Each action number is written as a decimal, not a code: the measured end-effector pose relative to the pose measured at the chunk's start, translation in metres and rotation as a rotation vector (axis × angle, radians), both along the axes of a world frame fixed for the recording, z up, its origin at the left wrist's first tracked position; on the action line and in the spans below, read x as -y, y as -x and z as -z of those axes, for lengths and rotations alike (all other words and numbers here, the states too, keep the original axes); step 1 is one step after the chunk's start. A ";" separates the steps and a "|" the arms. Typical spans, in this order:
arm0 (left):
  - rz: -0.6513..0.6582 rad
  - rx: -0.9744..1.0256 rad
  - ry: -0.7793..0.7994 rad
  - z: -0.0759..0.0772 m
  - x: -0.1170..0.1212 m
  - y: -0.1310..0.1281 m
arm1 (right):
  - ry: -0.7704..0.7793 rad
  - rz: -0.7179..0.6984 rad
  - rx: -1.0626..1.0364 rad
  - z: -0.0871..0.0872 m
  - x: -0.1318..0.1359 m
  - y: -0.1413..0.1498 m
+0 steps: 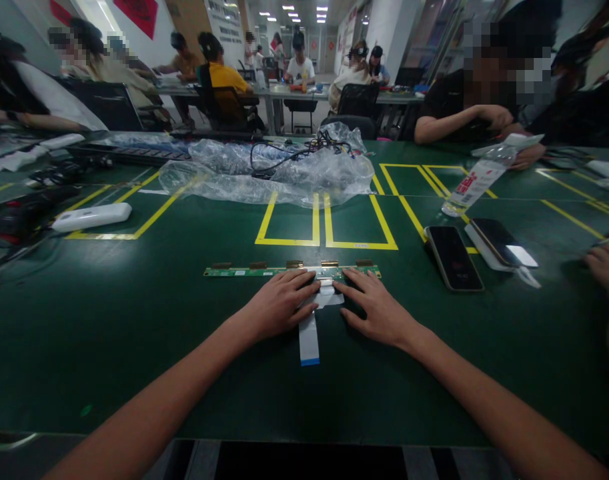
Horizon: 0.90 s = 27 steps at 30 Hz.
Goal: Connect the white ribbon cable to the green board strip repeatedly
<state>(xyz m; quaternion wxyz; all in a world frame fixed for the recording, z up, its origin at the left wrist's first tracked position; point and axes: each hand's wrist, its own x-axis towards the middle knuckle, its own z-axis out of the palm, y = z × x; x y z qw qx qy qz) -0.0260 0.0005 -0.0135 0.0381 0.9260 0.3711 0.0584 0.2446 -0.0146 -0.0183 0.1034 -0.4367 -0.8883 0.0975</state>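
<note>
A long, narrow green circuit board (254,272) lies across the table in front of me. Several brownish tabs stick out along its far edge. At its middle sits a white flat ribbon cable (309,340), folded near the board, its blue-tipped end toward me. My left hand (287,301) rests with stretched fingers on the board and beside the cable's fold. From the other side, my right hand (371,303) has its fingers spread, with fingertips on the board and near the fold. Part of the board and of the cable is hidden under my fingers.
Beyond the board lies crumpled clear plastic wrap (284,173) with black cables. Two phones (454,259) and a tilted bottle (477,180) are at right. A white device (91,217) lies at left. Another person's hand (607,267) rests at the right edge; people sit around.
</note>
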 end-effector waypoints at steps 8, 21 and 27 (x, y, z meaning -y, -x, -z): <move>-0.007 -0.020 0.010 -0.003 0.002 0.000 | -0.018 0.015 0.019 -0.001 0.001 0.002; -0.006 -0.083 -0.035 0.001 0.003 -0.002 | -0.059 0.015 0.042 0.001 0.001 0.004; 0.003 -0.091 -0.045 -0.001 0.004 -0.003 | -0.058 0.018 0.049 -0.001 0.001 0.005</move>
